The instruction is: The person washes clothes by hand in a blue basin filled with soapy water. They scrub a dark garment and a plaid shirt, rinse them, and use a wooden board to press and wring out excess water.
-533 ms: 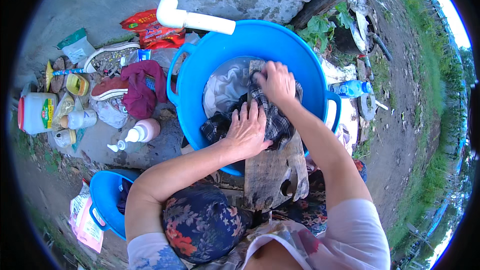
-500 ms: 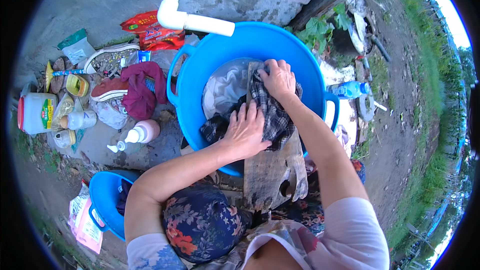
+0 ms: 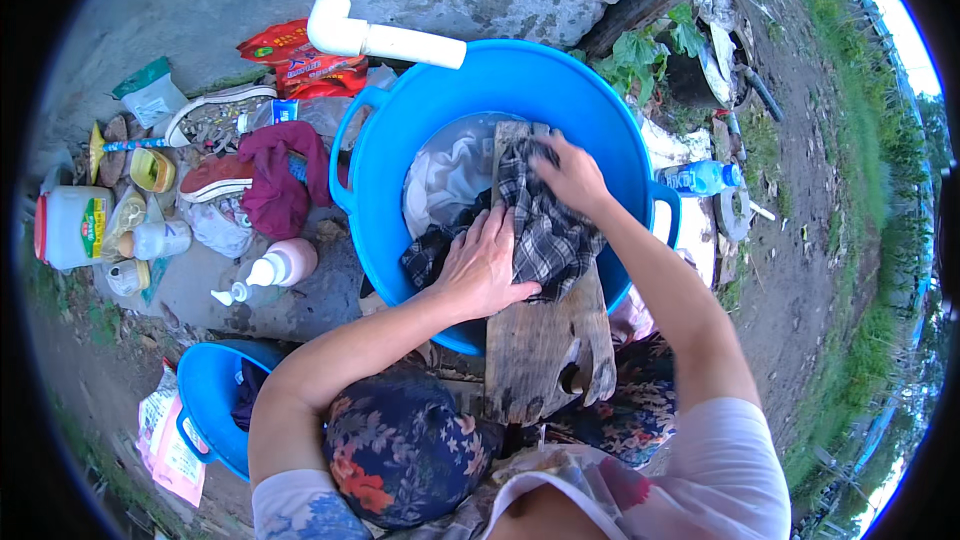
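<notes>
A dark plaid cloth garment [image 3: 548,230] is bunched over a worn wooden board [image 3: 540,355]. The board leans into a large blue tub [image 3: 395,165], its lower end toward my lap. My left hand [image 3: 482,258] lies flat on the left side of the cloth, its fingers stretched out and the thumb apart. At the cloth's far end is my right hand [image 3: 572,178], its fingers smeared by motion, so their grip is unclear. Whitish cloth [image 3: 445,175] sits in water in the tub, left of the board.
A white pipe [image 3: 400,43] reaches over the tub's far rim. Left of the tub are a pink pump bottle [image 3: 292,262], a maroon cloth [image 3: 280,175] and a shoe [image 3: 215,180]. A smaller blue tub [image 3: 210,390] stands lower left. A blue bottle [image 3: 700,178] lies at right.
My right hand has shifted slightly to the right and its fingers now blur over the cloth. The plaid cloth has spread a little toward me. My left hand has barely moved.
</notes>
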Demonstrator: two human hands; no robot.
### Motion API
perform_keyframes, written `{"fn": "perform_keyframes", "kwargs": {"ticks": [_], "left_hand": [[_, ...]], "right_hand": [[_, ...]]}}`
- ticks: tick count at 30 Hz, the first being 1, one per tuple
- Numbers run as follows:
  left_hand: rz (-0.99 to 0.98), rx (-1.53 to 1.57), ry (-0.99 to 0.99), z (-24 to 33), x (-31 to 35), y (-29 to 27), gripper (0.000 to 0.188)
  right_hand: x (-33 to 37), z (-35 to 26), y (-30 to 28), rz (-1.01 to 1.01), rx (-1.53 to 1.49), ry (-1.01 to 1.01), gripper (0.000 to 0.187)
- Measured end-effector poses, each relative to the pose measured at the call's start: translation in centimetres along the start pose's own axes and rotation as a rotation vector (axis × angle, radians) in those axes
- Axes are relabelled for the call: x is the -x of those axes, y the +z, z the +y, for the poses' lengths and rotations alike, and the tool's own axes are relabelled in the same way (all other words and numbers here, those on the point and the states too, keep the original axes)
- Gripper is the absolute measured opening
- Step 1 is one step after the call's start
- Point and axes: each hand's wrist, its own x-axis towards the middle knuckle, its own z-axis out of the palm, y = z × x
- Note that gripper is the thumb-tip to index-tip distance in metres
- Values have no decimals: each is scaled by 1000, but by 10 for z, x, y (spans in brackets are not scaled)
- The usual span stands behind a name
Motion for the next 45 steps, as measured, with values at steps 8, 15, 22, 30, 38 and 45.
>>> {"fn": "perform_keyframes", "kwargs": {"ticks": [8,15,22,30,38,45], "left_hand": [[-25,-175,34,7,-2,-1,96],[38,-60,32,-7,4,4,95],[-49,-134,56,11,-2,-3,95],[-7,-170,94,-5,4,6,90],[-44,-149,108,2,-4,2,90],[-126,-250,80,4,3,-6,88]], "right_hand": [[16,-50,14,75,251,-169,26],[40,-31,-20,-139,-227,-297,32],[-11,-36,18,212,329,-101,28],[75,-56,-31,-112,-111,-564,29],[-21,-12,8,50,26,136,30],[61,-57,-9,68,11,-515,23]]}}
